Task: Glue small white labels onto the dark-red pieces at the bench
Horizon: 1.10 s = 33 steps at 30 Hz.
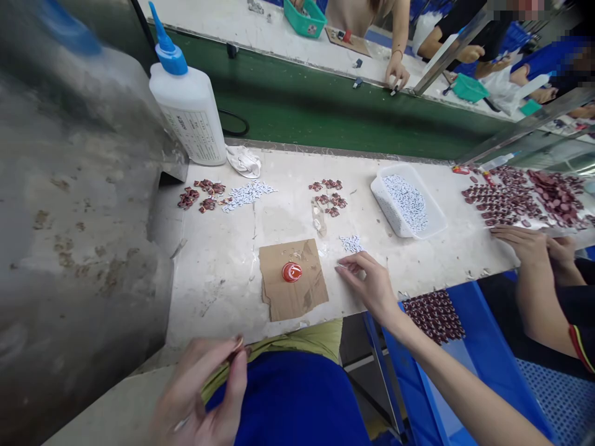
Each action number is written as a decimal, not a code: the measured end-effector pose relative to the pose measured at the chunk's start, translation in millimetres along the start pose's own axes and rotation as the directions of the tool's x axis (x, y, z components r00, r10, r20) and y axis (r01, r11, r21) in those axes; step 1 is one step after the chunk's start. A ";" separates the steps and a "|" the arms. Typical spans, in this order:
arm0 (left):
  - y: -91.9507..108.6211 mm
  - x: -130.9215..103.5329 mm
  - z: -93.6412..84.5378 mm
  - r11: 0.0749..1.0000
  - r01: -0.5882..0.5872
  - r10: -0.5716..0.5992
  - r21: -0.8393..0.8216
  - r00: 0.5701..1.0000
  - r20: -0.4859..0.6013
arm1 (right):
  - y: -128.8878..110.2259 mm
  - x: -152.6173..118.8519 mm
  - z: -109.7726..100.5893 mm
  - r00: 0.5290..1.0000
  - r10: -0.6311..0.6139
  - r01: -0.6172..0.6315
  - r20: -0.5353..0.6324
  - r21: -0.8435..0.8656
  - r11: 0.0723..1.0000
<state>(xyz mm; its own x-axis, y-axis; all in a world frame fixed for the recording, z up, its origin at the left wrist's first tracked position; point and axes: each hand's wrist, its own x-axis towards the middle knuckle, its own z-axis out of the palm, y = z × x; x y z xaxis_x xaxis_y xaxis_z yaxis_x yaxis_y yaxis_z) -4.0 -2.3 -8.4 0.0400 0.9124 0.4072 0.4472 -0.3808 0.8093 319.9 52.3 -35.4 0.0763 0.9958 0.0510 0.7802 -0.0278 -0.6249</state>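
Note:
My left hand (204, 390), low and near my body, pinches a small reddish-brown piece (238, 344) between thumb and fingertips; its exact kind is too small to tell. Over the table, my right hand (375, 288) has thumb and forefinger together on a tiny white piece (339, 266). Just beyond those fingertips lies a little heap of white pieces with dark marks (352, 243). Between my hands, a torn cardboard square (274, 303) bears a small round cap of glossy red-orange stuff (292, 272).
A clear plastic tub (437, 226) of white pieces stands right of several brown pieces (332, 199). At left are a glue bottle (188, 114), a crumpled white cloth (244, 162) and more heaps. Another person's hands (525, 244) rest at right, above a blue crate (488, 334).

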 end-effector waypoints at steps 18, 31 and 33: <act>-8.0 34.6 23.4 0.991 -0.125 0.120 0.043 0.986 0.115 | -61.9 17.3 11.3 0.968 -0.156 0.099 0.194 0.276 0.956; -8.5 30.7 21.5 0.998 -0.066 0.065 0.024 0.996 0.057 | -64.1 18.3 14.5 0.948 -0.252 0.208 0.194 0.219 0.953; -8.3 32.3 24.1 0.997 -0.071 0.070 0.029 0.996 0.059 | -64.4 17.6 14.0 0.948 -0.251 0.206 0.195 0.225 0.952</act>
<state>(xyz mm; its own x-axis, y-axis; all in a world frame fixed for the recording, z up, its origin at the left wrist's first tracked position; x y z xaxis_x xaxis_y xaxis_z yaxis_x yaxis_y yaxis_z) 15.2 33.9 -12.2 0.1239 0.8910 0.4367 0.4691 -0.4404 0.7655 262.4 72.8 -5.1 -0.2442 0.9683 0.0534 0.6194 0.1981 -0.7596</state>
